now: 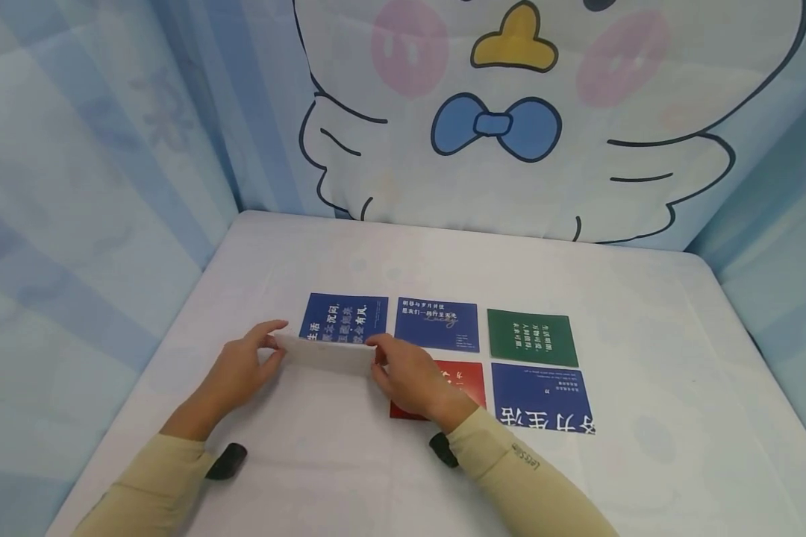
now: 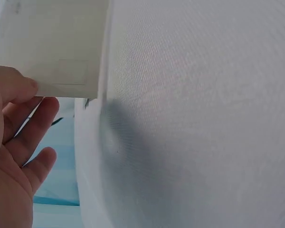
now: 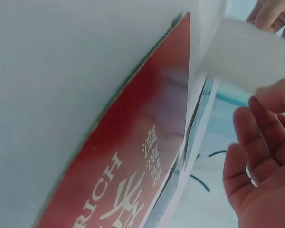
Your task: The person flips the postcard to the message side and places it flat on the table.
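Note:
A postcard (image 1: 329, 356), pale blank side toward me, stands tilted up on its long edge between both hands. My left hand (image 1: 236, 374) pinches its left end between thumb and fingers; in the left wrist view the thumb (image 2: 19, 85) presses on the card's corner. With thumb and index finger, my right hand (image 1: 413, 379) pinches the right end. Behind the held card lies a blue card (image 1: 345, 312) with white writing, partly covered. Under the right hand and forearm is a red card (image 1: 465, 379), seen close up as a red card (image 3: 147, 128) in the right wrist view.
A second blue card (image 1: 436, 321) and a green card (image 1: 533, 337) continue the back row. Another blue card (image 1: 542, 391) lies right of the red one. All rest on a white-covered table (image 1: 651, 462). A printed curtain (image 1: 497, 194) rises behind it.

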Demonstrator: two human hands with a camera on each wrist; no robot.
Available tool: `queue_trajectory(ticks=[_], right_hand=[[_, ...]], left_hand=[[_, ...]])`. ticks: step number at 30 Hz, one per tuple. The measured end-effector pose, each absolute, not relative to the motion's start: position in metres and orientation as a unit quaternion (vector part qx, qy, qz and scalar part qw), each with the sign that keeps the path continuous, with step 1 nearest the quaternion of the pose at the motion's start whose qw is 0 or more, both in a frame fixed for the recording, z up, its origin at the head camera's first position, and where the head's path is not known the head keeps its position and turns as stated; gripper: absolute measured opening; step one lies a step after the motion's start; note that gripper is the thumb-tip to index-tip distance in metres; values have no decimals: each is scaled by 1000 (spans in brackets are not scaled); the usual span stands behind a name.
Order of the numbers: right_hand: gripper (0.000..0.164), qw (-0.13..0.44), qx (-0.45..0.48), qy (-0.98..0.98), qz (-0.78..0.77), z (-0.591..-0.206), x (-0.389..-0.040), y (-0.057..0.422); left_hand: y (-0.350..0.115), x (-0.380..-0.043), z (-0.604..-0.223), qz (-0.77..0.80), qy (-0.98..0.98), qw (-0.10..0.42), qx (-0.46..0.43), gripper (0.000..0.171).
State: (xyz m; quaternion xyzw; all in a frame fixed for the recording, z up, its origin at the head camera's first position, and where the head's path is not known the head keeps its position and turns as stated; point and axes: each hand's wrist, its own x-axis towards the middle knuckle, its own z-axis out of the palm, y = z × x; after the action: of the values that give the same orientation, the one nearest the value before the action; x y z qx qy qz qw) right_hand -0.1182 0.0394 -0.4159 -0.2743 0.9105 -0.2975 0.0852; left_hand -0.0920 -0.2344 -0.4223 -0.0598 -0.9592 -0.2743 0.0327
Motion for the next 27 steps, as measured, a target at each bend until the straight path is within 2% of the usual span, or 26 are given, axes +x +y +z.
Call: queue_trajectory(ticks=[9,15,19,27], right_hand=[[49,32,-207,860,-465,-420,-114,38],[33,-15,-186,852,-490,-424,-111,37],[33,-17,-192,866,-462,-425,-110,37],[43,8,-187,884,-428,-425,-109,37]], left_hand=[[-234,-91,-417,-340,-939,43,-21,52],[-233,-90,-418,-360,-932,49,-16,35],[-233,-89,-418,-355,-933,54,-32,32],[-236,-90,-422,-343,-938,16,-42,41]])
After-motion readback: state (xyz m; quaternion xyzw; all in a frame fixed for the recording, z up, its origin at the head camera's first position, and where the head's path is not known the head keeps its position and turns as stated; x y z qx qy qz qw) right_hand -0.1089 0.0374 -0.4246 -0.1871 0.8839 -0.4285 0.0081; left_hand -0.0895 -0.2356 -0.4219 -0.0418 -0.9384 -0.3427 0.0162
